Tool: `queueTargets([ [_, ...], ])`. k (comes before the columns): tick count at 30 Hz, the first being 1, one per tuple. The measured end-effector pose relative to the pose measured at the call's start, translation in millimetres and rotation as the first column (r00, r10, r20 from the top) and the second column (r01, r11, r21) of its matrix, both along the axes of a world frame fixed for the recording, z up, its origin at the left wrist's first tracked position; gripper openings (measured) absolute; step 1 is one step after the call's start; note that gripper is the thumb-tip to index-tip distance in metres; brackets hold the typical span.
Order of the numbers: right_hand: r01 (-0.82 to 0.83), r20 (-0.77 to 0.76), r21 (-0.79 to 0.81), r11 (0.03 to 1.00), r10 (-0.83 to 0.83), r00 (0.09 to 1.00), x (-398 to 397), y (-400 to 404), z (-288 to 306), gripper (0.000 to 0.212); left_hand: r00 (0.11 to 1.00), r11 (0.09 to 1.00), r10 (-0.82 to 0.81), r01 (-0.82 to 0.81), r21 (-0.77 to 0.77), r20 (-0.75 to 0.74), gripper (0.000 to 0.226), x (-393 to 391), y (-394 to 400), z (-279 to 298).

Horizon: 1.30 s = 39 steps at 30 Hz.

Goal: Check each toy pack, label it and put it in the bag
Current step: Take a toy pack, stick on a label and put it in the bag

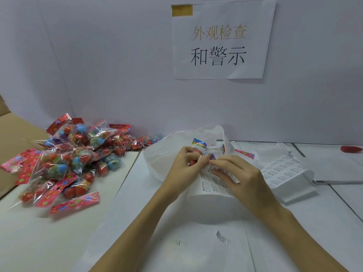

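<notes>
While the left hand grips a toy pack above the white bag, the pack's long axis runs away from the person, its printed header card pointing toward the wall. Beside it, the right hand pinches a warning label against the pack, over the label sheet on the counter.

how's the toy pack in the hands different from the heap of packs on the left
The clear toy pack is held up between the left hand and right hand, over the white plastic bag; the heap of clear toy packs lies untouched on the table. The held pack's header looks blue; the heap's headers are red. Both hold red and blue toys.
</notes>
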State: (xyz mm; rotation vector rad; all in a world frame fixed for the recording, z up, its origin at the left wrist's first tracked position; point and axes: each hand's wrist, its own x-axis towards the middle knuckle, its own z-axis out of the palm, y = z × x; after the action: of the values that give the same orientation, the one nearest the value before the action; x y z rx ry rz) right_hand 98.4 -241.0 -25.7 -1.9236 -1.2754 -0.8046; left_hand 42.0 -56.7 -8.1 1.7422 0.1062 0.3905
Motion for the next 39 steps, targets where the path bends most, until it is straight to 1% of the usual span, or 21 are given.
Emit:
queueTargets([
  [2, 0.004, -0.014, -0.038, 0.999, -0.005, 1.0, 0.9, -0.6, 0.1, 0.023, 1.0, 1.0, -0.003, 0.003, -0.014, -0.02, 0.026, -1.6, -0.2, 3.3],
  [4, 0.009, -0.018, -0.086, 0.996, -0.01, 1.0, 1.0, 0.2, 0.9, 0.021, 1.0, 1.0, -0.006, 0.006, 0.019, -0.02, 0.027, -3.2, 0.3, 4.1],
  [7, -0.006, -0.039, -0.131, 0.991, 0.001, 0.999, 0.2, 1.3, 2.3, 0.018, 1.0, 0.986, 0.014, -0.017, 0.167, 0.02, 0.029, -3.9, 0.4, 1.7],
  [8, -0.016, -0.066, -0.137, 0.99, 0.007, 0.998, -0.7, 1.1, 2.5, 0.018, 0.999, 0.976, 0.01, -0.018, 0.216, 0.038, 0.027, -4.3, -0.3, 1.4],
  [10, -0.031, -0.129, -0.146, 0.989, 0.012, 0.992, -1.8, 0.4, 1.9, 0.016, 0.998, 0.964, -0.013, -0.004, 0.267, 0.063, 0.027, -4.7, -1.8, 1.1],
  [13, -0.031, -0.166, -0.159, 0.987, 0.004, 0.986, -3.9, 0.1, 1.9, 0.014, 0.996, 0.956, -0.023, -0.002, 0.292, 0.081, 0.029, -3.8, -1.5, -0.4],
  [18, -0.007, -0.206, -0.122, 0.993, -0.018, 0.978, -4.5, -0.1, 2.1, 0.01, 0.996, 0.963, 0.004, -0.029, 0.269, 0.092, 0.03, -2.0, -0.2, -2.6],
  [23, 0.019, -0.161, -0.101, 0.995, -0.035, 0.986, -2.7, 2.2, 0.1, 0.007, 0.995, 0.955, 0.016, -0.044, 0.293, 0.096, 0.032, 0.2, 0.3, -5.2],
  [28, 0.045, -0.12, -0.094, 0.995, -0.056, 0.991, -0.3, 2.8, -1.2, 0.001, 0.989, 0.955, 0.046, -0.084, 0.284, 0.138, 0.031, 1.8, 0.8, -6.4],
  [32, 0.053, -0.081, -0.094, 0.994, -0.061, 0.995, 0.3, 3.7, 0.2, 0.011, 0.975, 0.915, 0.117, -0.18, 0.36, 0.191, 0.038, 4.8, 5.0, -10.6],
  [34, 0.065, -0.076, -0.078, 0.995, -0.071, 0.995, -0.5, 4.2, 1.6, 0.012, 0.962, 0.886, 0.149, -0.233, 0.402, 0.23, 0.036, 6.6, 8.9, -14.0],
  [36, 0.061, -0.111, -0.026, 0.998, -0.063, 0.992, -2.4, 5.2, 2.5, 0.009, 0.946, 0.848, 0.184, -0.29, 0.443, 0.266, 0.029, 7.9, 14.2, -17.5],
  [38, 0.059, -0.225, 0.083, 0.995, -0.039, 0.974, -5.9, 6.6, 4.6, 0.004, 0.934, 0.827, 0.214, -0.329, 0.456, 0.287, 0.024, 7.9, 18.4, -18.2],
  [39, 0.069, -0.32, 0.154, 0.986, -0.016, 0.947, -7.4, 7.3, 6.4, 0.002, 0.925, 0.829, 0.234, -0.35, 0.436, 0.298, 0.023, 8.1, 20.3, -17.3],
])
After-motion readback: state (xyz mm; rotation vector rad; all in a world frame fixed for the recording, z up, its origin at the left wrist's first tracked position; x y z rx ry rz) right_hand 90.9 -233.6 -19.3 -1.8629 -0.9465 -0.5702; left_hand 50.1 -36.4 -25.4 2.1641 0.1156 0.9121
